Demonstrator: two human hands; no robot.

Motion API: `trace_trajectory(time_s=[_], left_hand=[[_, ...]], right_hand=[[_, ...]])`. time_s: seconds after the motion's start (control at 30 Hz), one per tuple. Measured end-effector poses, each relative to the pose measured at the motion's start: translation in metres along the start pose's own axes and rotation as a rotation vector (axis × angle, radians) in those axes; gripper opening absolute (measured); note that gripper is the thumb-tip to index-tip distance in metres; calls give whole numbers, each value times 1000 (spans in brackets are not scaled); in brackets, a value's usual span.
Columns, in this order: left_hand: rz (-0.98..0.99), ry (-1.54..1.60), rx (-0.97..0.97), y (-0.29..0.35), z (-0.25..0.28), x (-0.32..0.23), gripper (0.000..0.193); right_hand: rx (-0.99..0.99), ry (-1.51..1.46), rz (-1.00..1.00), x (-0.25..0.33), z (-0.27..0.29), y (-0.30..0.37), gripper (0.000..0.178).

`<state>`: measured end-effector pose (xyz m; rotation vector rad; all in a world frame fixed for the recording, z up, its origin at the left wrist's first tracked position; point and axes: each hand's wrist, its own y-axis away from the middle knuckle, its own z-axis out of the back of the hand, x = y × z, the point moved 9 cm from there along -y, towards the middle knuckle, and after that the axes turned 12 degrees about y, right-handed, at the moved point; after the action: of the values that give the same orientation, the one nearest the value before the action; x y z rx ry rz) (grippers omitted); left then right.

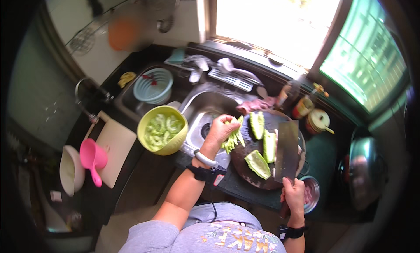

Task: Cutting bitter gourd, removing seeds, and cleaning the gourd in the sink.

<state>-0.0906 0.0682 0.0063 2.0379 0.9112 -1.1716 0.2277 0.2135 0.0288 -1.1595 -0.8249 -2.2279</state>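
Note:
My left hand point(222, 128) is closed around a bunch of thin green bitter melon slices point(235, 137), lifted between the round cutting board point(249, 179) and the sink. In my right hand point(293, 194) is the handle of a cleaver point(287, 150). Its broad blade lies over the board's right side and hides part of it. Three bigger pieces of bitter melon point(257, 164) rest on the board, hollowed out and pale green inside. Left of my left hand, a yellow-green bowl point(180, 142) holds many cut slices point(162, 131).
The steel sink point(199, 105) lies behind my left hand, with a light blue basket point(153, 97) in its left basin. A metal bowl of pinkish food point(311, 195) stands beside my right hand. Bottles point(302, 106) and a lidded jar point(318, 120) stand near the window. A pink scoop point(93, 156) is far left.

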Motion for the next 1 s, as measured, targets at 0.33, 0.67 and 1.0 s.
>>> trace_trajectory(time_s=[0.33, 0.67, 1.0], left_hand=[[-456, -829, -857, 82, 235, -160, 39], [-698, -889, -61, 24, 16, -105, 29], [-6, -859, 85, -100, -40, 62, 47]], right_hand=[[118, 53, 139, 35, -20, -29, 29], [6, 68, 95, 36, -5, -30, 27], [-59, 57, -2, 40, 9, -1, 28]])
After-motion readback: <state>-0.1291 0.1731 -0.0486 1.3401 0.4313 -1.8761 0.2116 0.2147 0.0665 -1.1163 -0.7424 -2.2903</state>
